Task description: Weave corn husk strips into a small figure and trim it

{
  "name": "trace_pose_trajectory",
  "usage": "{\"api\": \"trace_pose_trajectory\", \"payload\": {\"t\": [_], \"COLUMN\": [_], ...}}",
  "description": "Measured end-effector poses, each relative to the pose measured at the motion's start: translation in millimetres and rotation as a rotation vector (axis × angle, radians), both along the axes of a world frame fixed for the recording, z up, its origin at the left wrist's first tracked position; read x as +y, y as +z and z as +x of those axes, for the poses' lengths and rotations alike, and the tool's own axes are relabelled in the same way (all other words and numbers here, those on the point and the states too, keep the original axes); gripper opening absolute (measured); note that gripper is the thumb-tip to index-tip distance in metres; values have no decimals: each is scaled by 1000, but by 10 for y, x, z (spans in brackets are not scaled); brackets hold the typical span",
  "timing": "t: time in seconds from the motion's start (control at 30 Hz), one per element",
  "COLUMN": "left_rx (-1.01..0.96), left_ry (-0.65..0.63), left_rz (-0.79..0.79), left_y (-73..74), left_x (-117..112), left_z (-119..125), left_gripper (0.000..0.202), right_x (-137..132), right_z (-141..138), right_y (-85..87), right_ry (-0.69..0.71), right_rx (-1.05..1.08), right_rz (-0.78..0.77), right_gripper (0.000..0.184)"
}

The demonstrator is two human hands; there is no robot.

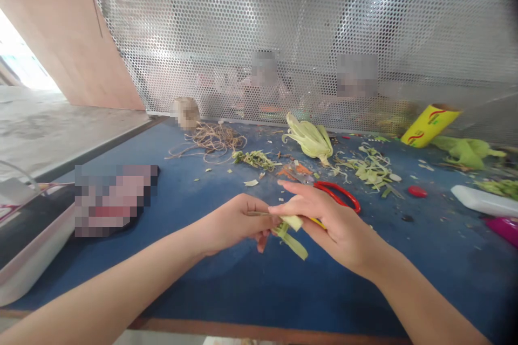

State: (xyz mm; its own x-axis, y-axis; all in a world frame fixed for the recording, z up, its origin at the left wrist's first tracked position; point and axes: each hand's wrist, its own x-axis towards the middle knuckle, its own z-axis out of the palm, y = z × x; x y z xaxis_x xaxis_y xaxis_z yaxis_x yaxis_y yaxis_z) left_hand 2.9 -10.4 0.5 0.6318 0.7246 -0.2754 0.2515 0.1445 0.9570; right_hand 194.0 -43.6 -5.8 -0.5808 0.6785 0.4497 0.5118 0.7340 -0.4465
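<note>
My left hand (238, 221) is closed, its thumb and fingers pinching a small bundle of pale green corn husk strips (294, 245). The strips' cut ends stick out to the right. Over them reaches my right hand (332, 221), fingers stretched out, fingertips touching the left fingertips and the strips. Something thin and yellow (318, 222) shows under the right hand; its kind is hidden. Just beyond that hand lies a pair of scissors with red handles (343, 194), partly covered. A corn husk (309, 137) rests farther back on the blue table (226, 291).
Brown twine (214, 139) trails from a blurred roll at the back left. Shredded green scraps (372, 170) litter the back. A yellow cardboard tube (431, 125) and a white object (485, 199) are at right. A pixelated object (117, 199) and tray (36, 248) lie left; perforated metal (283, 27) stands behind.
</note>
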Motion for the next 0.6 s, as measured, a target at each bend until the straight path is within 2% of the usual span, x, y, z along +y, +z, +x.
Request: {"api": "trace_pose_trajectory", "payload": {"t": [0.07, 0.17, 0.23, 0.3, 0.37, 0.5, 0.6], "left_rx": [11, 21, 5, -10, -20, -27, -37], "left_ry": [7, 2, 7, 16, 17, 21, 38], "left_rz": [-1, -21, -32, -43, -65, -70, -64], "left_y": [-4, -1, 8, 19, 25, 15, -3], "left_x": [-2, -11, -15, -16, -16, -15, -9], "left_z": [5, 14, 16, 14, 11, 13, 13], "left_gripper": [14, 11, 12, 11, 10, 11, 11], "right_x": [11, 34, 45, 50, 51, 48, 41], "right_z": [-11, -16, -14, -8, 2, 25, 30], "right_y": [-1, -27, -54, -76, -79, -30, 5], "right_ry": [30, 121, 84, -3, -32, 64, 86], "right_rx": [56, 37, -18, -53, -104, -272, -333], "right_rz": [-1, 161, 288, 351, 358, 338, 326], "right_gripper": [28, 18, 17, 17, 19, 28, 36]}}
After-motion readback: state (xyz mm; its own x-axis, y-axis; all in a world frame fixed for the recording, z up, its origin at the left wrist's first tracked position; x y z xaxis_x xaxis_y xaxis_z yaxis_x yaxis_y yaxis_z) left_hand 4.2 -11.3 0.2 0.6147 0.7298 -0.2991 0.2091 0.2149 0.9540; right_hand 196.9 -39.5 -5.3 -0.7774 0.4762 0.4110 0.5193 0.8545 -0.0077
